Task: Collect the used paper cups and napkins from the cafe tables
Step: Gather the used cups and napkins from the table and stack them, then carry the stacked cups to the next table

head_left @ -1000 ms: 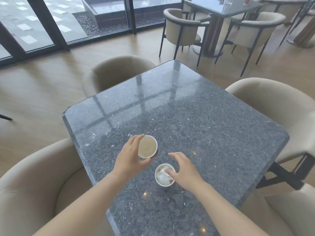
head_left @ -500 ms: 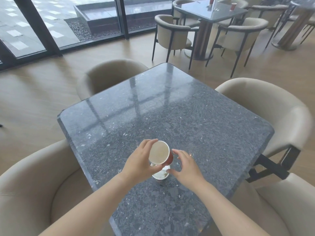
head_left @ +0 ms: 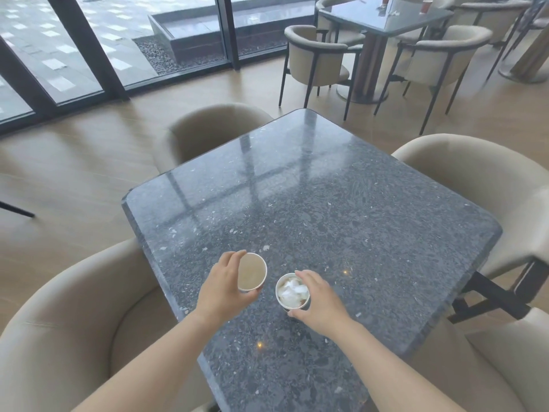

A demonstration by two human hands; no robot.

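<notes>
Two paper cups stand close together near the front of a dark speckled stone table [head_left: 341,203]. My left hand [head_left: 222,288] grips the empty cup [head_left: 252,272], fingers and thumb round its rim. My right hand [head_left: 319,300] grips the second cup [head_left: 292,291] from its right side; a crumpled white napkin [head_left: 292,289] sits inside it. The two cups are a small gap apart.
Beige armchairs surround the table: one at the front left [head_left: 59,322], one at the back [head_left: 214,129], one at the right [head_left: 481,179]. A farther table [head_left: 383,16] at the top right carries a red cup [head_left: 426,6]. Glass doors line the back left.
Half a second ago the empty cup was held right over the napkin cup; now the two cups are side by side, the left hand having moved the empty cup back to the left.
</notes>
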